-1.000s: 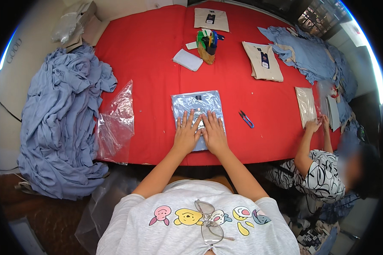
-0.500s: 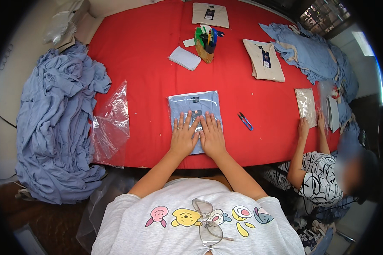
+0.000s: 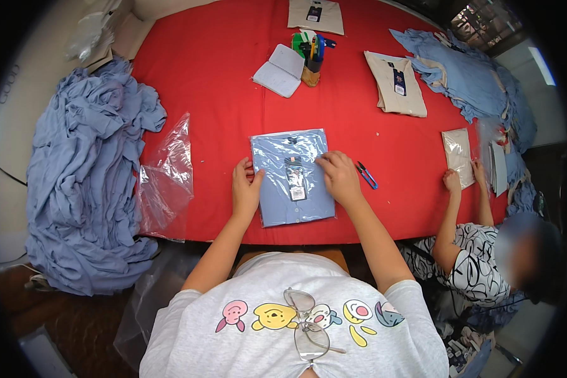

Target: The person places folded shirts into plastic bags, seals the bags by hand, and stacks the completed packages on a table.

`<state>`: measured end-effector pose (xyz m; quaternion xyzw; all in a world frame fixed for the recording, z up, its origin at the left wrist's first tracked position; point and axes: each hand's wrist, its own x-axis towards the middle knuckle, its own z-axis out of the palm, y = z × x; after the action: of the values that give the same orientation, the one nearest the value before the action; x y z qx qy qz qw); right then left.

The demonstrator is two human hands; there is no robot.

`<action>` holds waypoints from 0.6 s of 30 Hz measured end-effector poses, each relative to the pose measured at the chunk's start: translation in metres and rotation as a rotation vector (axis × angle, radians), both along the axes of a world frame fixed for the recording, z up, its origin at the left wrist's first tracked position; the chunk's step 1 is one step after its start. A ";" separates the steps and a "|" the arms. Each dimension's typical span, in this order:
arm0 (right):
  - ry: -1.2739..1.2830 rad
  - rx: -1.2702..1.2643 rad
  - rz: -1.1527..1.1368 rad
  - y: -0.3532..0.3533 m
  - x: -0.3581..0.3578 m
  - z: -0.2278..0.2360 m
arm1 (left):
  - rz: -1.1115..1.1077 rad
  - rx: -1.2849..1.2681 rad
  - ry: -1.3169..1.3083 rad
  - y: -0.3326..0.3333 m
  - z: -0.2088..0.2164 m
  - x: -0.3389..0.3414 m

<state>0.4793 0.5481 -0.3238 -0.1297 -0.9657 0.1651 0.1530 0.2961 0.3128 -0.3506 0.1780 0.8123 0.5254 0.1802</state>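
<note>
A folded blue shirt (image 3: pixel 276 196) with a dark hang tag lies flat on the red table, sealed inside a clear plastic bag. At its left edge my left hand (image 3: pixel 246 189) has curled fingers, with the thumb by the plastic. My right hand (image 3: pixel 341 178) grips the bag's right edge, fingertips bent onto the plastic. The shirt's collar end points away from me. Just right of my right hand lie small blue-handled thread snips (image 3: pixel 367 176).
Blue garments (image 3: pixel 88 183) are heaped at left beside an empty clear bag (image 3: pixel 167 189). Beyond the shirt are an open notepad (image 3: pixel 278 77), a pen holder (image 3: pixel 312 69) and folded beige shirts (image 3: pixel 394 85). At right, a co-worker handles a bagged beige item (image 3: pixel 458 154); blue garments (image 3: pixel 460 75) lie behind.
My hands have parted from lying flat on the middle of the bagged shirt and moved out to its side edges. The tag now shows fully. The notepad's cover has lifted open.
</note>
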 end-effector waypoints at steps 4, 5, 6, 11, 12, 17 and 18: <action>-0.009 0.255 -0.149 -0.012 -0.014 -0.012 | -0.021 -0.061 -0.091 0.021 0.004 -0.015; -0.036 0.261 -0.179 -0.014 -0.015 -0.013 | -0.045 -0.111 -0.099 0.022 0.007 -0.017; -0.064 0.269 -0.210 -0.016 -0.016 -0.014 | -0.028 -0.094 -0.117 0.021 0.006 -0.019; 0.090 -0.267 -0.315 -0.010 -0.013 -0.019 | 0.049 -0.004 -0.236 0.021 -0.014 -0.025; 0.156 -0.430 -0.349 -0.006 -0.008 -0.020 | 0.058 0.001 -0.328 0.023 -0.012 -0.025; 0.180 -0.920 -0.450 0.001 0.035 -0.027 | 0.089 0.192 -0.611 0.033 0.010 -0.009; 0.176 -0.958 -0.452 0.000 0.043 -0.032 | 0.061 0.201 -0.649 0.033 0.014 -0.006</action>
<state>0.5222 0.5479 -0.3556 -0.3755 -0.7136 0.5604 0.1889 0.2897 0.3461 -0.3364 -0.0061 0.6616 0.6373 0.3950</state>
